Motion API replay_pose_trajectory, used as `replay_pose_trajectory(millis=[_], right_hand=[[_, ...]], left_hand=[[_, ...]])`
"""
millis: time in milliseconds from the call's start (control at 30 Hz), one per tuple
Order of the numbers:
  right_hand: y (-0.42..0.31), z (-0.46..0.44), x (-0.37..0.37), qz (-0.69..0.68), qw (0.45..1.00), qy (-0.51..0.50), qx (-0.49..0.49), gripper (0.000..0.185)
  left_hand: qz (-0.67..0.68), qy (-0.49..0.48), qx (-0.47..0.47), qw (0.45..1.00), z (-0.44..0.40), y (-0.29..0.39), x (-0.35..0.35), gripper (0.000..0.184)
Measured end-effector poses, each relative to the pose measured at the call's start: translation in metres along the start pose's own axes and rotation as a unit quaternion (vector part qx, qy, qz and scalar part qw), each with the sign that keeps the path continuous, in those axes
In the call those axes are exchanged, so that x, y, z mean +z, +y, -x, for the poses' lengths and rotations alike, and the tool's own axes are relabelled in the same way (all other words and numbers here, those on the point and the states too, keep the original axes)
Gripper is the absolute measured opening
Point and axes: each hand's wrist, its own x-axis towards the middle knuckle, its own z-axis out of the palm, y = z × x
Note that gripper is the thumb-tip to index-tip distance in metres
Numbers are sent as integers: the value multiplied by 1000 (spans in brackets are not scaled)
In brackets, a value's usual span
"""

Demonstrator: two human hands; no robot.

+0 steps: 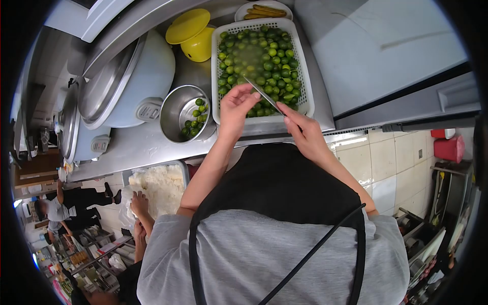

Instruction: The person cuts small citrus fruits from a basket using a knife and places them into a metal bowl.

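My right hand (301,126) is closed around a small knife (268,98), its blade pointing up and left. The blade's tip reaches just past the fingertips of my left hand (238,103), which are pinched together. Whatever the left fingers hold is too small or hidden to make out. Both hands are above the near part of a white perforated basket (308,96) full of small green limes (274,61). To the left, a round steel pot (170,116) contains several limes (191,123).
Large rice cookers (152,76) stand left on the steel counter (137,145). A yellow lidded container (197,44) and a plate (239,15) of long yellow-brown food are behind. Below left, another person's hands (139,204) are at a tub of white rice-like food (161,178).
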Motion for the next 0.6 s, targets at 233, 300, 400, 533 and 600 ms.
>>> replay_pose_trajectory(millis=[233, 300, 400, 533, 600], right_hand=[[8, -15, -6, 6, 998, 57, -10, 31], [0, -6, -9, -10, 999, 37, -3, 31], [2, 6, -5, -17, 1000, 12, -22, 34], [7, 8, -1, 0, 1000, 11, -22, 34], [10, 4, 0, 51, 994, 39, -83, 33]], left_hand=[[-89, -47, -27, 995, 16, 6, 24, 30], [-50, -10, 14, 999, -1, 9, 6, 30], [-42, 19, 38, 998, -9, 16, 1, 29], [-66, 31, 41, 997, -8, 16, 0, 28], [-80, 26, 39, 996, -6, 12, 3, 28]])
